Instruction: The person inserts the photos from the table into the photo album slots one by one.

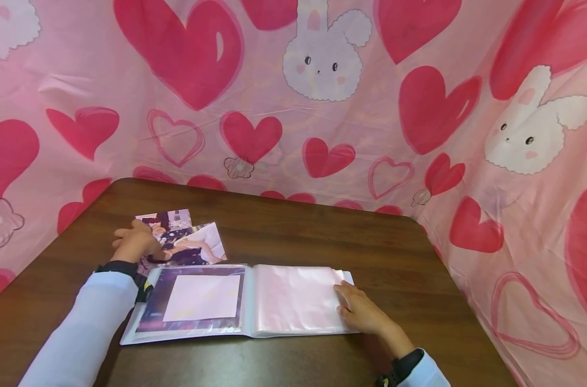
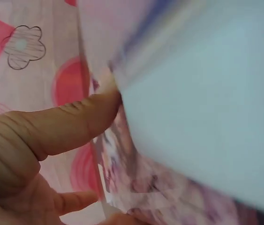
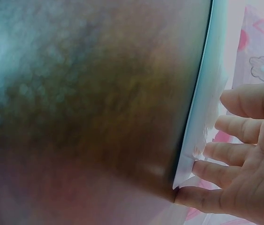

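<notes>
A photo album (image 1: 248,301) lies spread on the table, its clear pockets showing. Its left page has a dark purple picture with a pale pink rectangle (image 1: 202,298) in the middle; the right page (image 1: 295,298) looks plain pale pink. Beyond the album's left page is a loose pile of photos (image 1: 201,244). My left hand (image 1: 137,241) is over the pile's left side, fingers spread, thumb toward the photos. In the left wrist view the thumb (image 2: 80,119) passes partly behind a blurred white sheet-like surface. My right hand (image 1: 363,312) rests with extended fingers at the album's right edge.
The brown wooden table (image 1: 303,231) has rounded far corners. A pink cloth (image 1: 274,80) with red hearts and white rabbits hangs behind it and along both sides. Dark bands (image 1: 407,365) circle both wrists, over white sleeves (image 1: 80,328).
</notes>
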Demonstrator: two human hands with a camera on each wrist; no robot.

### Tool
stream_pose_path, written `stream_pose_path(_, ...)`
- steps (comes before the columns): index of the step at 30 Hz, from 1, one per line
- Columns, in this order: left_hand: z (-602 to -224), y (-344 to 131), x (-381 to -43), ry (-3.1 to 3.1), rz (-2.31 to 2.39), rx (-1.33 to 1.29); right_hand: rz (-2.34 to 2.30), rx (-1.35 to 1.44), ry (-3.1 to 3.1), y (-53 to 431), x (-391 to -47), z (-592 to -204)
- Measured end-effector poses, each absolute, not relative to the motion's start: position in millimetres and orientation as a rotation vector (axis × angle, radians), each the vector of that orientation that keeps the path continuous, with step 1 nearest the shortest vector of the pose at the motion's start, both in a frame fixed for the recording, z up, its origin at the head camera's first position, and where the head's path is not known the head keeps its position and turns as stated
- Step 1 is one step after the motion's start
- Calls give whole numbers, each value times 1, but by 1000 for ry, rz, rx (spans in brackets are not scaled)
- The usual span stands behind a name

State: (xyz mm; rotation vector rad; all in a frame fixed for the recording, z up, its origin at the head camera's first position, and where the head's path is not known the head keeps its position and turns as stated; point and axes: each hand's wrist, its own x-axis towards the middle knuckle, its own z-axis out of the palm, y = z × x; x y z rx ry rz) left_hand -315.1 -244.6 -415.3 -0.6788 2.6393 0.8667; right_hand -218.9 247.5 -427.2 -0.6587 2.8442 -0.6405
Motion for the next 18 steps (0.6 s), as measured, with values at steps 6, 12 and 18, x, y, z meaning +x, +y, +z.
stream_pose_path(6, -412, -241, -314, 2665, 835, -513, -641, -652, 2841, 246, -218, -427)
stream_pose_path(12, -416, -241, -307, 2697, 876, -573, -641, -656, 2837, 246, -219, -427)
stream_pose_path(18, -420, -244, -308, 2709, 864, -661, -634, -663, 2843, 248, -220, -428)
